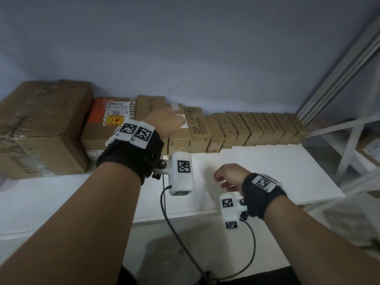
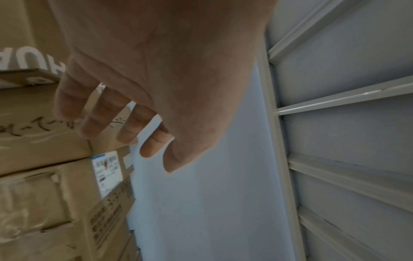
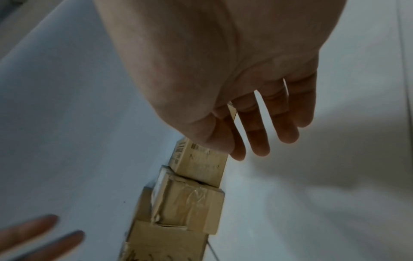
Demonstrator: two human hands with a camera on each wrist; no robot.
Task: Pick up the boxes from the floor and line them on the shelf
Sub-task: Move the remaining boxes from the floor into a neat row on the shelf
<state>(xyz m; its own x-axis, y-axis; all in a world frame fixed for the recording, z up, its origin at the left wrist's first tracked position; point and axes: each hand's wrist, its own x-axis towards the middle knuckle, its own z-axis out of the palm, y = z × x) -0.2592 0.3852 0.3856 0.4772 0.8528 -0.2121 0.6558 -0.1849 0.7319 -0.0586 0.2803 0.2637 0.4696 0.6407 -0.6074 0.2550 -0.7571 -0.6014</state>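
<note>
A row of brown cardboard boxes stands along the back of the white shelf (image 1: 267, 171): a big box (image 1: 41, 128) at the left, an orange-labelled box (image 1: 109, 124), a taped box (image 1: 178, 140), a printed box (image 1: 197, 128) and several small boxes (image 1: 257, 128). My left hand (image 1: 167, 122) hovers at the middle boxes. Its fingers (image 2: 125, 127) are relaxed and hold nothing, close to a handwritten box (image 2: 44, 137); I cannot tell whether they touch it. My right hand (image 1: 226, 177) hangs over the bare shelf front, its fingers (image 3: 257, 137) loose and empty, apart from the boxes (image 3: 190, 203).
A grey wall rises behind the row. Metal shelf uprights and rails (image 1: 339, 79) stand at the right. Black cables (image 1: 170, 223) hang from the wrist cameras below the shelf edge. The shelf in front of the small boxes is bare white board.
</note>
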